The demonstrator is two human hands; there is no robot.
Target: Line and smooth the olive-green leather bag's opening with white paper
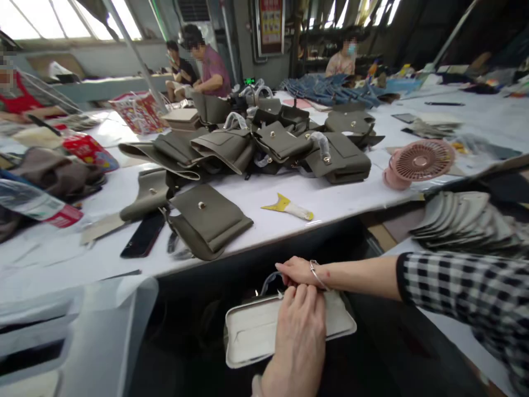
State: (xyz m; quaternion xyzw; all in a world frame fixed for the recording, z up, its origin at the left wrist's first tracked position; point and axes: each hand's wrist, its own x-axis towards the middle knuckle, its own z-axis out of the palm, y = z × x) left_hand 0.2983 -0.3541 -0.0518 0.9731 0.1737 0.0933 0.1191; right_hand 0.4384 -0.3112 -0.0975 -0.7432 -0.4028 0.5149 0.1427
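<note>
A handbag piece [252, 333] lies low in front of me, its pale rectangular face with a raised rim turned up. On its far side a handle [269, 282] in clear wrap shows. My left hand [301, 331] lies across the pale face, its fingers bent over the far edge, gripping it. Just beyond, my right hand [298, 271] reaches in from the right with curled fingers at the handle, beside that edge. The left fingers partly hide the right fingertips. A bracelet circles my right wrist.
Olive-grey handbags [285, 140] crowd the white table [264, 201]. Nearer lie a single bag flap piece [210, 218], a phone [144, 236] and a yellow-and-white tool [288, 207]. A pink fan [420, 160] and stacked pieces [463, 220] sit right. Several people work beyond.
</note>
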